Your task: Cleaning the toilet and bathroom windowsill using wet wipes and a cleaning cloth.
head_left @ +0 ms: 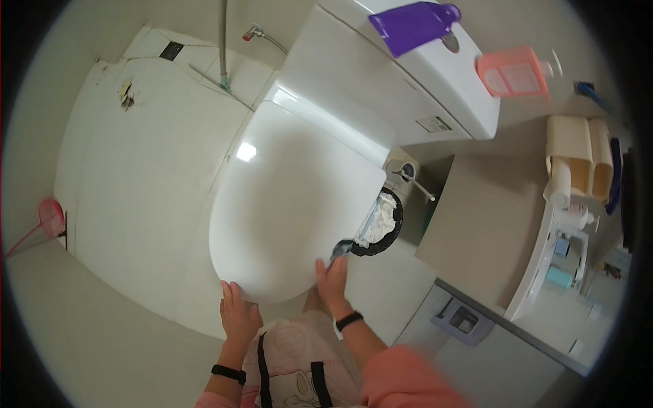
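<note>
A white toilet [292, 197] with its lid down fills the middle of the head view. My left hand [239, 314] is at the lid's near left edge, its fingers stretched against the rim and its thumb apart. By the near right edge, my right hand [332, 285] pinches a small dark grey object [341, 249], blurred and of a kind I cannot make out. Just beyond that object stands a black-lined waste bin [391, 234] with crumpled white paper in it. The inside of the toilet bowl is hidden under the lid.
On the tank lie a purple bottle [415, 27] and a pink pump bottle [513, 73]. A toilet brush [416, 182] stands beside the toilet. To the right are a grey-brown cabinet [479, 217] and a washbasin edge [534, 272]. A pink net [51, 217] leans at far left.
</note>
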Tool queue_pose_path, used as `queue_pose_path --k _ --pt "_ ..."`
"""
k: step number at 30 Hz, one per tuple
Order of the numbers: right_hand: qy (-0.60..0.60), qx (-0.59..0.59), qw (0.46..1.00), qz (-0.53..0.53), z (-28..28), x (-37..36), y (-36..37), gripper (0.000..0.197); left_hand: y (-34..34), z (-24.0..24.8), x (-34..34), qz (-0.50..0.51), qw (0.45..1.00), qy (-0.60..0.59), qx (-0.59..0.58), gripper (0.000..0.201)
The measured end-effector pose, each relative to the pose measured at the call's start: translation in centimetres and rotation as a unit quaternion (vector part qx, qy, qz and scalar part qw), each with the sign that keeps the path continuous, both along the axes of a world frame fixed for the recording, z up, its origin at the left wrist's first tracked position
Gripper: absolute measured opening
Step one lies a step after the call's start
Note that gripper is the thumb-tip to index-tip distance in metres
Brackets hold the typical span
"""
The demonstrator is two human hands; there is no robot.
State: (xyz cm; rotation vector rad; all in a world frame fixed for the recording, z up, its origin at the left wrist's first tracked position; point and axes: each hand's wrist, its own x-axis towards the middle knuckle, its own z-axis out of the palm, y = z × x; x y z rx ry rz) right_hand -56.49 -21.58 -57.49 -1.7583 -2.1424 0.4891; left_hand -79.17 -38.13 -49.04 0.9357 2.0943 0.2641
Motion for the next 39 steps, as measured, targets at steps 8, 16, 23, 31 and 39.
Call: queue_pose_path --k 8,16,23,31,39 --pt "0.029 0.077 0.997 0.005 -0.9 1.0 15.4 0.044 -1.0 -0.1 0.2 -0.048 0.997 0.045 0.038 0.083" --pt "0.162 -0.024 0.985 0.051 -2.6 6.1 30.0 0.026 -2.0 -1.3 0.5 -0.093 0.990 0.066 0.077 0.089" --pt "0.117 -0.151 0.981 0.028 -0.5 10.9 22.4 0.024 -3.1 -1.0 -0.2 -0.045 0.994 0.068 0.077 0.084" --pt "0.009 -0.098 0.938 0.332 3.4 -4.7 6.2 0.043 -6.4 -0.2 2.6 0.082 0.993 -0.037 0.079 0.080" --pt "-0.086 -0.167 0.890 0.416 1.1 -2.5 -6.3 0.033 -10.4 0.7 0.9 0.067 0.993 -0.078 0.053 0.079"
